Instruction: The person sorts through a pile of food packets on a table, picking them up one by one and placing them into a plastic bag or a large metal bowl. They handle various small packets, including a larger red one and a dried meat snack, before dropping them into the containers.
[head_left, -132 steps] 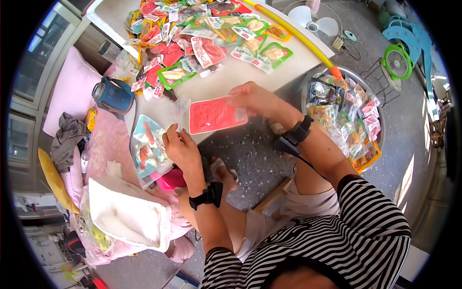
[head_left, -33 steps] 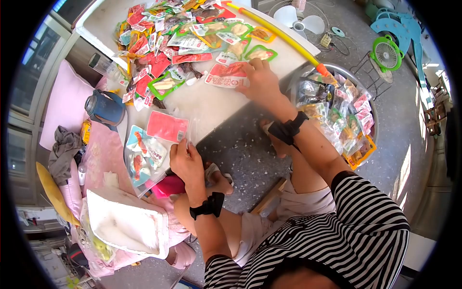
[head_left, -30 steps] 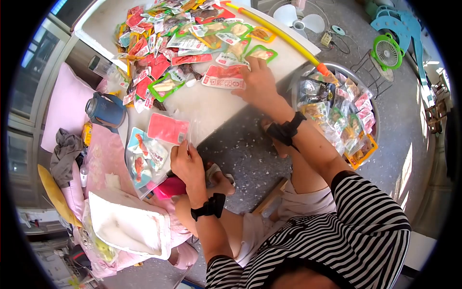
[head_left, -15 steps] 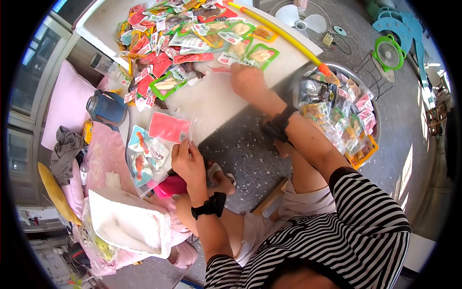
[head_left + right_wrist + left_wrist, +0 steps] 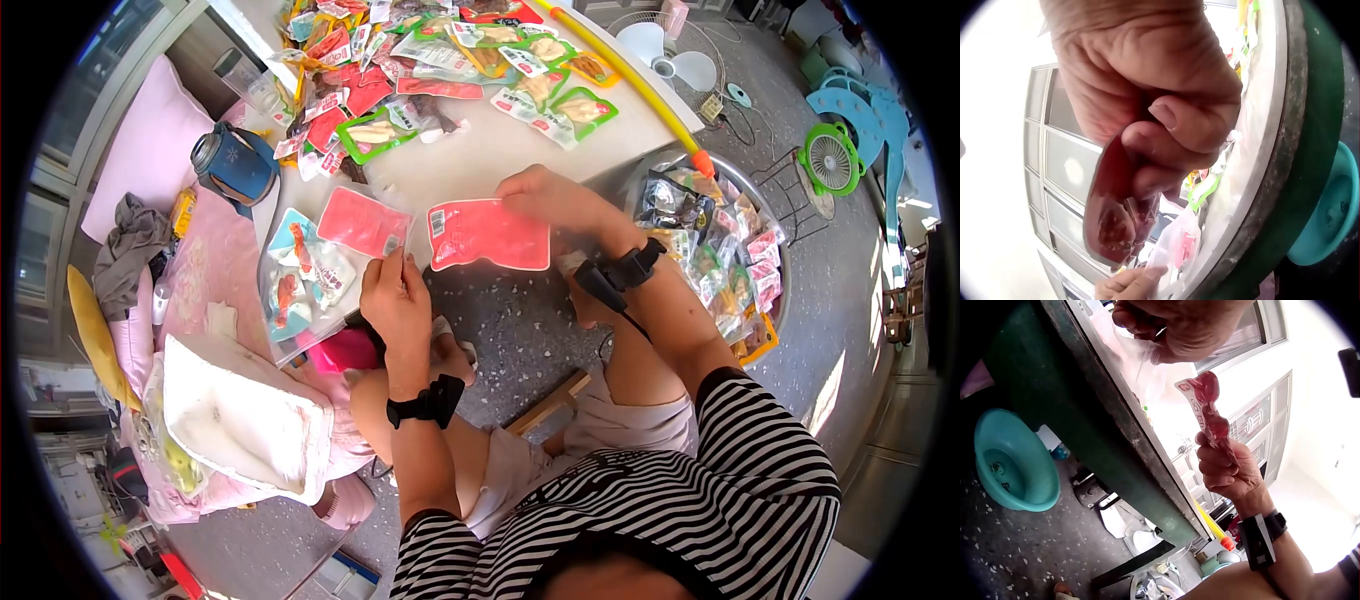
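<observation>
In the head view the right hand (image 5: pixel 560 205) grips a red packet (image 5: pixel 488 236) by its upper right part, over the table's front edge. The right wrist view shows fingers curled round that packet (image 5: pixel 1116 219). My left hand (image 5: pixel 398 300) pinches the edge of a clear plastic bag at the table edge. Another red packet (image 5: pixel 362 220) lies at the bag's mouth, and blue-and-white packets (image 5: pixel 290 290) show within the bag. The left wrist view has the left hand (image 5: pixel 1191 328) close up on the clear film, with the right hand (image 5: pixel 1229 469) and its packet beyond.
Many loose packets (image 5: pixel 365 90) are heaped at the table's back left. A yellow tube (image 5: pixel 630 75) lies along the right side. To the right stands a metal basin (image 5: pixel 785 215) of packets. A blue jug (image 5: pixel 236 166) and a white foam box (image 5: pixel 245 420) are at left.
The right hand has lifted the red packet off the table near the green-edged packets and brought it towards the bag. The left hand stays at the bag's edge. The head view has shifted slightly.
</observation>
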{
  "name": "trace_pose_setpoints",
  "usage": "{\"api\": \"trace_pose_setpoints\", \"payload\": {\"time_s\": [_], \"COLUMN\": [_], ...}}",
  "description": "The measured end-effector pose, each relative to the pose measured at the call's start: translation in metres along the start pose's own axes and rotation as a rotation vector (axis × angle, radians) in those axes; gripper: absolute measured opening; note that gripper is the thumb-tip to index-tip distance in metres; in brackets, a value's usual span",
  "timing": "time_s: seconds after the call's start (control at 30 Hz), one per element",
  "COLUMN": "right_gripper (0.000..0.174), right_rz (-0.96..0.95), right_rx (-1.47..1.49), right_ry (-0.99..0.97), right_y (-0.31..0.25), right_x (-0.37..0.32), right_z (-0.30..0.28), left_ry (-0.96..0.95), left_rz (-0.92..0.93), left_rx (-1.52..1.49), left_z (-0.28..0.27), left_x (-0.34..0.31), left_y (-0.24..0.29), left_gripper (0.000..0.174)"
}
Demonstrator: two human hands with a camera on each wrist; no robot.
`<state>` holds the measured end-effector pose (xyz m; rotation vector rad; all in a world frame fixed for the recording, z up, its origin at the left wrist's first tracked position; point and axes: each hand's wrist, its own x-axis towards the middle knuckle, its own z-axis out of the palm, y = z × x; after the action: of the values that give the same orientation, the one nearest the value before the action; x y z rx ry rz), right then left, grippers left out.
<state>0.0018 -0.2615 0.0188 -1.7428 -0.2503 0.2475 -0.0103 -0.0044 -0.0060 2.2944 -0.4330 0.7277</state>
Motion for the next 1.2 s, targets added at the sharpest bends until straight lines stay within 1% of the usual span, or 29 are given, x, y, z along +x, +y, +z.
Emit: {"api": "trace_pose_setpoints", "payload": {"time_s": [0.13,0.23,0.33,0.43,0.53,0.63,0.67,0.73,0.83,0.93,1.0,1.03,1.13,1.2], "right_gripper": [0.017,0.016,0.015,0.014,0.014,0.014,0.014,0.019,0.017,0.015,0.013,0.012,0.014,0.016], "right_rz": [-0.044,-0.122,-0.176,-0.173,-0.187,0.026,0.033,0.043,0.149,0.204,0.171,0.154,0.012,-0.027], "right_rx": [-0.198,-0.112,-0.144,-0.122,-0.027,0.296,0.407,0.630,0.579,0.442,0.340,0.288,0.347,0.162], "right_ry": [-0.048,0.074,0.166,0.200,0.195,0.010,-0.049,-0.166,-0.059,0.009,0.042,0.063,0.015,-0.041], "right_y": [0.002,0.006,0.005,0.009,0.011,-0.007,-0.001,0.008,0.004,-0.001,-0.003,-0.004,0.000,0.001], "right_x": [0.011,0.020,0.027,0.038,0.049,0.053,0.056,0.061,0.057,0.053,0.055,0.057,0.064,0.066], "right_z": [0.011,0.029,0.042,0.049,0.068,0.086,0.089,0.096,0.095,0.099,0.105,0.108,0.118,0.110], "left_ry": [0.069,0.088,0.121,0.103,0.079,0.052,0.060,0.066,0.063,0.032,0.011,0.006,-0.007,-0.014], "left_rz": [0.070,0.085,0.096,0.073,0.074,0.063,0.060,0.047,0.020,0.020,0.046,0.029,-0.016,-0.035], "left_rx": [0.062,0.113,0.142,0.147,0.151,0.136,0.120,0.109,0.122,0.133,0.137,0.151,0.172,0.152], "left_z": [0.001,-0.002,-0.005,-0.007,-0.003,0.001,0.002,0.000,-0.007,-0.007,-0.006,-0.004,-0.003,-0.007], "left_x": [0.001,0.002,0.004,0.002,0.000,-0.003,-0.003,-0.002,0.000,-0.001,-0.001,-0.002,-0.005,-0.003], "left_y": [0.003,0.005,0.004,0.006,0.006,0.007,0.007,0.006,0.006,0.007,0.007,0.006,0.004,0.005], "left_gripper": [0.016,0.018,0.019,0.020,0.022,0.023,0.023,0.023,0.023,0.023,0.024,0.025,0.027,0.028]}}
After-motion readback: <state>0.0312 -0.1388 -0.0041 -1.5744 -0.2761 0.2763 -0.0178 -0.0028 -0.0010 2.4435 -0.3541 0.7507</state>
